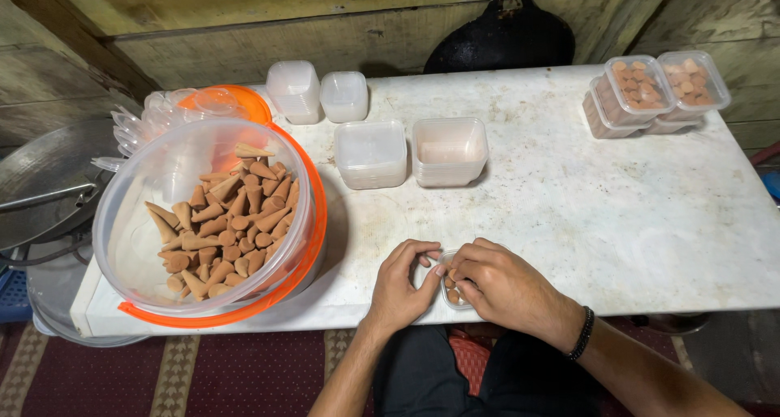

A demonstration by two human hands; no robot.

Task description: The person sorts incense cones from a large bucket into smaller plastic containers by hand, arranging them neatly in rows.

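My left hand (402, 283) and my right hand (500, 285) meet at the near edge of the white table (617, 214). Both close around a small clear plastic box (452, 291) with a few brown cones inside; my fingers hide most of it. To the left stands a large clear tub (130, 222) with an orange rim, tilted toward me and holding several brown cones (223, 226).
Empty clear boxes sit mid-table (370, 153) (448, 149) and further back (294, 90) (344, 95). Filled, lidded boxes (642, 88) are stacked at the far right corner. Clear lids (150, 116) pile behind the tub. A black pan (500, 35) leans on the wooden wall.
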